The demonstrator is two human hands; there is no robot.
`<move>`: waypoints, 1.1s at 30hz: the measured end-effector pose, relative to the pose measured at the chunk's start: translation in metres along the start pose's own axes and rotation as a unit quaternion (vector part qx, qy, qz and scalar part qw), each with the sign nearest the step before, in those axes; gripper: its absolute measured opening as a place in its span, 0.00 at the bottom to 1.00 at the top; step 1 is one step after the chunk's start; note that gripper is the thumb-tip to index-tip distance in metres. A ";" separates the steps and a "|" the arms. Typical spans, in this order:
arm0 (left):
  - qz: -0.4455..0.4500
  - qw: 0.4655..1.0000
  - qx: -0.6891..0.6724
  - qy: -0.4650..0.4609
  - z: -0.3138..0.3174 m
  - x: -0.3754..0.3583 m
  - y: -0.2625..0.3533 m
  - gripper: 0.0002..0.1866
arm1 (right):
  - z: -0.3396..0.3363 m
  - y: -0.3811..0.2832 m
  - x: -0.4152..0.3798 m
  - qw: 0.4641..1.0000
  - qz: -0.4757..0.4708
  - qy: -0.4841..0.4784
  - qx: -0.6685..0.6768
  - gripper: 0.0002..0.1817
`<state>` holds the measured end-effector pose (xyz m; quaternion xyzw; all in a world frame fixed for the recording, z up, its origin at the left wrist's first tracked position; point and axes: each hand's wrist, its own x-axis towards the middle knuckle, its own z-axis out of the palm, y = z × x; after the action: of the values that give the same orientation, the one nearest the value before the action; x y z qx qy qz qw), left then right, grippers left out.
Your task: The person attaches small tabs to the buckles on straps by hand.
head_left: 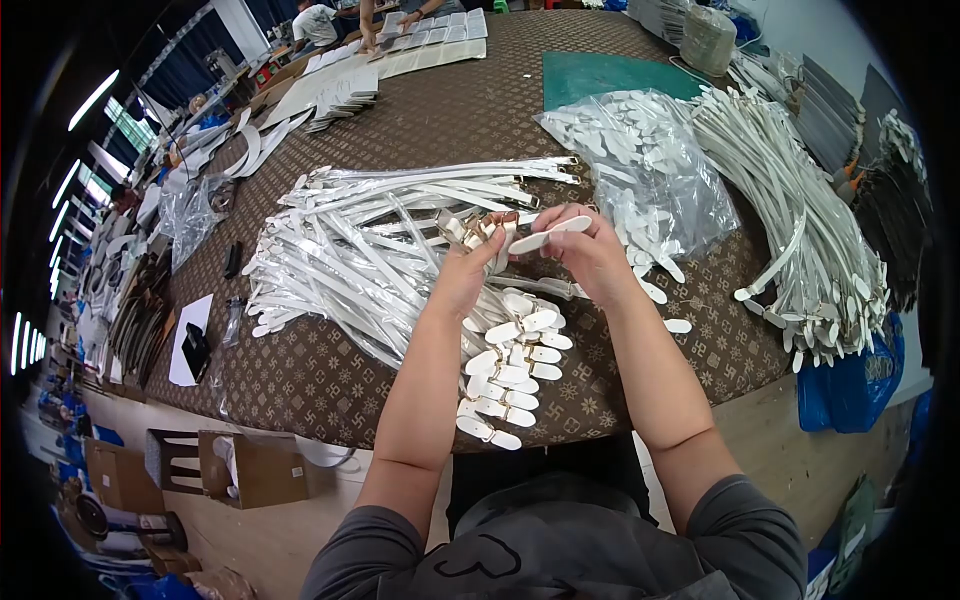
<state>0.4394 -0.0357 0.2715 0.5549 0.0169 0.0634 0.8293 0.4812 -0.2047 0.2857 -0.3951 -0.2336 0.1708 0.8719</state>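
Note:
My left hand [465,272] is closed around the buckle end of a white strap, near several gold-coloured buckles [477,229]. In my right hand [597,258], a white round-ended tab [545,237] is pinched between thumb and fingers, close to that strap end. Beneath both hands lies a pile of white straps [345,255], partly in clear film. White tabs with small gold buckles [508,380] are heaped between my forearms. To the right, loose white tabs [640,235] spill from a clear plastic bag [700,195].
A thick bundle of white straps [790,220] hangs toward the table's right edge. Behind the bag lies a green mat [590,78]. A phone-like black object [195,348] rests on white paper at left. Another person's hands [370,38] are over sheets at the far side.

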 end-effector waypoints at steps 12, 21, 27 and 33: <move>0.032 0.997 0.001 -0.067 -0.011 0.005 -0.005 0.15 | -0.006 0.013 0.002 0.965 0.077 -0.054 -0.244 0.09; 0.038 0.999 -0.009 -0.039 -0.012 0.003 -0.005 0.14 | -0.005 0.022 0.001 0.935 -0.015 -0.017 -0.354 0.13; 0.039 0.998 -0.004 -0.051 -0.013 0.003 -0.004 0.14 | 0.007 0.018 -0.004 0.879 -0.120 0.014 -0.462 0.15; 0.052 0.997 -0.006 -0.058 -0.011 0.004 -0.006 0.14 | 0.013 0.019 -0.007 0.816 -0.241 0.046 -0.523 0.15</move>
<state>0.4431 -0.0273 0.2624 0.5530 -0.0605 0.0743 0.8277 0.4664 -0.1881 0.2774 -0.7305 -0.3346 -0.2109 0.5568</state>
